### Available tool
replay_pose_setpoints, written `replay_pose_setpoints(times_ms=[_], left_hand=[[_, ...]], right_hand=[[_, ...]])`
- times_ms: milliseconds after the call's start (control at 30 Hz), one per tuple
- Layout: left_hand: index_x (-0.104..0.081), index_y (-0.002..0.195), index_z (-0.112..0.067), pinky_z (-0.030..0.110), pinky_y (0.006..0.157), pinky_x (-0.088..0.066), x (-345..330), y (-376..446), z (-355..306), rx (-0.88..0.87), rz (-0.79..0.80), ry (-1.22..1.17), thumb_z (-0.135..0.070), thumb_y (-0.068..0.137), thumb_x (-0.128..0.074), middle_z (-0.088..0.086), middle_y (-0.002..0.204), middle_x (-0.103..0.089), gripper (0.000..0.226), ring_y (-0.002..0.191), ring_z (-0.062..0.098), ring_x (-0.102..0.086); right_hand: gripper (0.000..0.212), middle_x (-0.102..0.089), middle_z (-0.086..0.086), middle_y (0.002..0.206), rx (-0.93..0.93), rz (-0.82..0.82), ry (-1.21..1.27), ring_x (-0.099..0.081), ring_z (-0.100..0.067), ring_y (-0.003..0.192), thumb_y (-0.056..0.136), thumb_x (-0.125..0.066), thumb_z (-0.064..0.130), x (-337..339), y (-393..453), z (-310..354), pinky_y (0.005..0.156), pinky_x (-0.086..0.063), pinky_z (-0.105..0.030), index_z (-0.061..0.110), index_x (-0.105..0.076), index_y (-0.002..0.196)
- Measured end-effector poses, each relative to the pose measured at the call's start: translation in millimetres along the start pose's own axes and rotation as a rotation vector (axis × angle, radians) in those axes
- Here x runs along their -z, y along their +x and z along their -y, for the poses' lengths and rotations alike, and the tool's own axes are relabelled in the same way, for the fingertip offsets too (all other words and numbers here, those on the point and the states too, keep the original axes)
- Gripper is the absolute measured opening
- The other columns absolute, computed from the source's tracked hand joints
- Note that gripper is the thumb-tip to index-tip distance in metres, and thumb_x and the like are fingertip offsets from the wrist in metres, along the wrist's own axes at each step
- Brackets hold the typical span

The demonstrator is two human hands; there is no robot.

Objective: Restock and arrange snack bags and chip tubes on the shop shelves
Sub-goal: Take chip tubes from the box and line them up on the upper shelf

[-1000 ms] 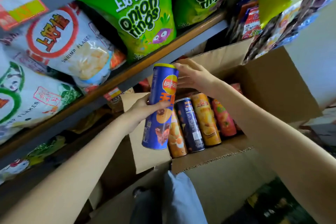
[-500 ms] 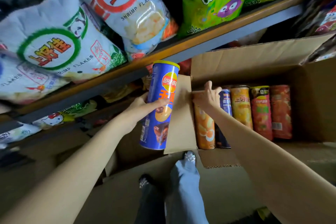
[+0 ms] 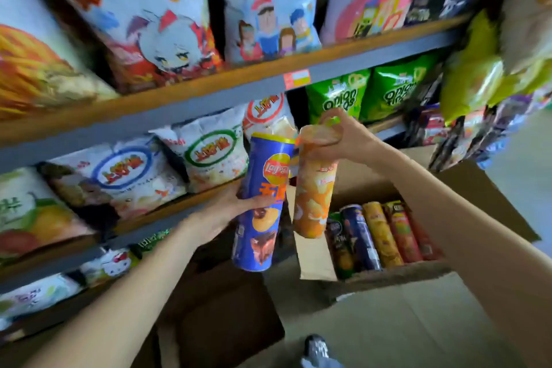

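On your far left the shelves (image 3: pixel 191 104) carry large snack bags: an orange-printed bag (image 3: pixel 35 75) on the upper board, and below it a white bag with a blue ring (image 3: pixel 119 173) lying tilted beside a white bag with a green ring (image 3: pixel 209 152). Above these stands a bag with a cartoon figure (image 3: pixel 161 24), and next to it a pale blue bag with drawn children (image 3: pixel 265 9).

Your left hand (image 3: pixel 230 206) comes up from the lower left and grips the blue Lay's tube (image 3: pixel 263 206) around its middle, fingers curled behind it and thumb across the front; the tube stands nearly upright in front of the middle shelf edge, yellow rim on top.

Just to its right, almost touching it, your right hand (image 3: pixel 349 140) holds the orange chip tube (image 3: pixel 313 185) by its top end, fingers wrapped over the lid, the tube hanging slightly tilted above the open cardboard box (image 3: pixel 484 200).

Behind that hand two green onion rings bags (image 3: pixel 373 92) stand on the middle shelf, under a red price tag (image 3: pixel 297 79). Inside the box, more chip tubes (image 3: pixel 379 236) lie side by side: dark blue, yellow and red ones. At the far right, yellow-green packets (image 3: pixel 478 81) hang down, and your shoe (image 3: pixel 316 348) shows at the bottom
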State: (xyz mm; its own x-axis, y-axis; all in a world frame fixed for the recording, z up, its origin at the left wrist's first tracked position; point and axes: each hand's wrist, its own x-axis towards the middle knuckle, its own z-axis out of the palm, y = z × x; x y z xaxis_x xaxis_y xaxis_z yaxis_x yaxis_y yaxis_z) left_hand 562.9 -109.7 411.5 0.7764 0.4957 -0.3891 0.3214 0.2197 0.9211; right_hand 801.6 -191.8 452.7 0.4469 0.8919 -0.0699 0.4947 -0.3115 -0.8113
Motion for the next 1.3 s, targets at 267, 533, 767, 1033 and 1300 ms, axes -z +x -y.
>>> replay_pose_setpoints(times_ms=[267,533,767,1033,1300], left_hand=[[-0.056,0.119,0.000,0.038,0.084,-0.053,90.3,-168.0,-119.2,-0.374,0.019,-0.095,-0.043,0.044,-0.089,0.023,0.103,-0.064,0.093,0.084,0.027,-0.066],[-0.071,0.089,-0.012,0.024,0.069,-0.057,132.8,-268.9,-190.5,-0.667,-0.175,-0.090,-0.031,0.042,-0.086,0.005,0.084,-0.074,0.053,0.071,0.013,-0.069],[-0.064,0.097,-0.018,0.021,0.064,-0.054,196.5,-318.2,-225.2,-0.929,-0.663,-0.147,-0.023,0.063,-0.074,-0.006,0.081,-0.073,0.035,0.068,0.007,-0.067],[-0.059,0.115,-0.013,0.029,0.075,-0.050,257.2,-346.8,-268.7,-0.953,-0.908,-0.165,-0.036,0.061,-0.075,0.001,0.104,-0.070,0.061,0.087,0.015,-0.067],[-0.054,0.118,-0.014,0.025,0.069,-0.051,285.0,-335.4,-269.6,-0.941,-0.968,-0.147,-0.036,0.057,-0.075,0.002,0.109,-0.069,0.068,0.091,0.018,-0.068]], right_hand=[[0.044,-0.063,0.009,0.067,0.415,-0.190,0.645,-0.057,-0.001,0.055,0.075,-0.074,0.007,-15.8,-92.0,259.1,0.052,-0.046,-0.013,0.017,-0.048,0.109],[0.057,-0.066,-0.013,0.100,0.563,-0.239,0.875,-0.066,-0.015,0.070,0.075,-0.076,0.016,-17.1,-128.0,422.2,0.061,-0.057,-0.031,-0.002,-0.051,0.123],[0.036,-0.064,-0.004,0.091,0.718,-0.217,0.932,-0.064,-0.012,0.074,0.075,-0.075,0.009,-45.6,-97.5,503.2,0.070,-0.057,-0.030,0.014,-0.049,0.098],[0.068,-0.062,-0.005,0.110,0.725,-0.229,0.752,-0.063,-0.020,0.099,0.062,-0.085,0.032,-103.7,-15.0,577.4,0.086,-0.055,-0.040,0.014,-0.047,0.116],[0.069,-0.053,-0.011,0.118,0.633,-0.170,0.355,-0.055,-0.027,0.108,0.072,-0.079,0.020,-138.8,48.5,576.3,0.085,-0.047,-0.036,0.007,-0.035,0.124]])
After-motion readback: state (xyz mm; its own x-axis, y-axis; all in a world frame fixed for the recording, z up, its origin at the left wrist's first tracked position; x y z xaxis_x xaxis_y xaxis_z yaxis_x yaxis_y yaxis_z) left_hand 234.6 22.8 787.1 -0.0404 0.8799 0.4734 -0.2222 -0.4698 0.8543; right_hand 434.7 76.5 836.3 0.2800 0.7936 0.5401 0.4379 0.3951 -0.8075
